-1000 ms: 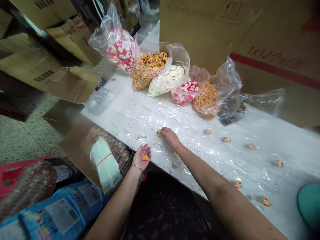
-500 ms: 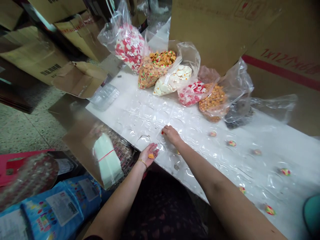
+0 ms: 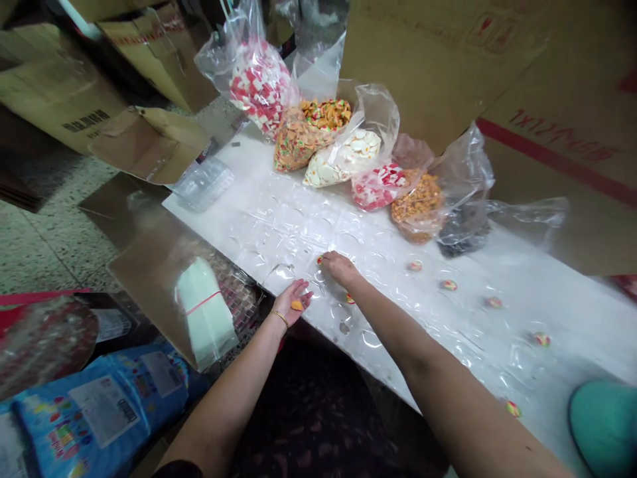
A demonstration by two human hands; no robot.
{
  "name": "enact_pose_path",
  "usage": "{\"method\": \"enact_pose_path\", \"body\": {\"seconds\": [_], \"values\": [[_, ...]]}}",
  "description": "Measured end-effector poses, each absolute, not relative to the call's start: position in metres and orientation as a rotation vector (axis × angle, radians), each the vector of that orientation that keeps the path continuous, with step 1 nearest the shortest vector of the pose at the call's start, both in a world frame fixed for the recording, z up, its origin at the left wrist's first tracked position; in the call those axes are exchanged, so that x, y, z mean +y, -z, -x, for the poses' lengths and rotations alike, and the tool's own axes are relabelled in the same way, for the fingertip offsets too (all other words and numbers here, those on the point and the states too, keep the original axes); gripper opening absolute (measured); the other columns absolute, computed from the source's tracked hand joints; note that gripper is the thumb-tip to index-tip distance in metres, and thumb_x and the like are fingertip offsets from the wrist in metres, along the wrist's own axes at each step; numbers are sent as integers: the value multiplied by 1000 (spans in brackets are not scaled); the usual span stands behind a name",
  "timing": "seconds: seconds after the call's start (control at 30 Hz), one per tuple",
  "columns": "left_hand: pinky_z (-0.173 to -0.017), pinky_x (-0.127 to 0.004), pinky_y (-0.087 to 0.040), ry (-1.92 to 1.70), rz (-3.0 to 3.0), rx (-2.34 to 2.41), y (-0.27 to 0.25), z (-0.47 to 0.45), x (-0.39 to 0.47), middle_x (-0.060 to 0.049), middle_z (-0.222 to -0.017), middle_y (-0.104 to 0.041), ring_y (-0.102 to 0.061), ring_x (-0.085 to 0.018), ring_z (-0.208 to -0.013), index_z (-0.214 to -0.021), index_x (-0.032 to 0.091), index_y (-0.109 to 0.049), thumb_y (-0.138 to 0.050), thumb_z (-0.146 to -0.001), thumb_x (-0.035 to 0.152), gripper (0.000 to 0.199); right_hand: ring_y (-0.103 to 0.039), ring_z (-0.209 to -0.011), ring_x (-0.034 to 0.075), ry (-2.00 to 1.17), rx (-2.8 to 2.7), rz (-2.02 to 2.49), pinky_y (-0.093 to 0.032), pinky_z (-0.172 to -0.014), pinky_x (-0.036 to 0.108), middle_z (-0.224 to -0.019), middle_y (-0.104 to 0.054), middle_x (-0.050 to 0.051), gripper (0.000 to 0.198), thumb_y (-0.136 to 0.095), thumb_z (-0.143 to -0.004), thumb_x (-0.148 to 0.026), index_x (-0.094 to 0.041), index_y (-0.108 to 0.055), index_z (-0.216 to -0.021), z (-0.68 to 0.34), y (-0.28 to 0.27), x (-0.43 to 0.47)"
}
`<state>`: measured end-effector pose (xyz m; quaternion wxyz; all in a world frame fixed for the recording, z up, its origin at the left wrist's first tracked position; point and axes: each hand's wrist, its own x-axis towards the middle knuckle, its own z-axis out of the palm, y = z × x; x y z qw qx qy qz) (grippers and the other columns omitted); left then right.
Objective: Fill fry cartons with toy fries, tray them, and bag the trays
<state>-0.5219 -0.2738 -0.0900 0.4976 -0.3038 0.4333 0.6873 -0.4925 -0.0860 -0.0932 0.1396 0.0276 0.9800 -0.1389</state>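
Observation:
My left hand is palm up at the table's front edge, fingers loosely spread, and a small orange piece rests in it. With bent fingers, my right hand reaches down to a clear plastic tray with round hollows. Its fingertips are on a small round red, yellow and green piece. Similar pieces lie in hollows to the right, among them one multicoloured piece and another. My right forearm partly covers one more beside it.
Along the back stand open clear bags: red-and-white pieces, orange pieces, white pieces and others. A large carton rises behind them. A teal rounded object is at lower right. Blue packages lie at lower left.
My right hand has shifted slightly, and the round piece at its fingertips now shows more fully. The left hand stays palm up with the orange piece. The camera view has turned a little.

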Motion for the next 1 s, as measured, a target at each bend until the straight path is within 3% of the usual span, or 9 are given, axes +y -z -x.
{"method": "enact_pose_path", "body": {"seconds": [0.23,0.5,0.7,0.83,0.93,1.0], "values": [[-53,-21,-45,-1676,740,1035,90,521,-272,-9,-111,-54,-60,-14,-74,-91,16,-56,-53,-78,28,17,-48,-93,19,414,2901,59,-36,-80,29,-103,-59,10,26,-37,-87,-17,-14,-59,-100,469,83,-104],[-53,-22,-46,-1685,726,1018,87,524,-273,-9,-108,-56,-60,-14,-75,-90,16,-54,-48,-81,30,17,-47,-88,23,238,2890,21,-35,-73,35,-104,-57,12,28,-35,-84,-11,-13,-60,-97,450,90,-124],[-56,-23,-47,-1710,727,1013,83,526,-270,-9,-101,-59,-60,-15,-75,-87,15,-54,-46,-82,33,20,-48,-91,22,357,2900,-89,-37,-75,34,-117,-51,12,37,-34,-84,-10,-15,-48,-118,448,86,-124],[-66,-27,-48,-1738,706,1007,74,520,-267,-10,-98,-60,-60,-16,-79,-88,14,-55,-41,-84,35,26,-46,-103,23,791,2942,-283,-38,-83,37,-123,-48,12,34,-41,-85,-19,-19,-51,-116,432,73,-153],[-75,-32,-47,-1695,649,949,62,507,-266,-12,-104,-59,-59,-18,-87,-94,13,-56,-37,-84,43,37,-51,-100,21,1450,2867,-446,-41,-85,35,-110,-57,10,26,-47,-82,-27,-20,-60,-104,413,67,-189],[-78,-33,-46,-1648,600,881,55,497,-266,-13,-107,-58,-58,-20,-90,-98,12,-56,-37,-83,48,44,-55,-91,19,1705,2779,-559,-44,-81,33,-97,-63,8,22,-46,-83,-24,-21,-64,-95,400,67,-204]]}}
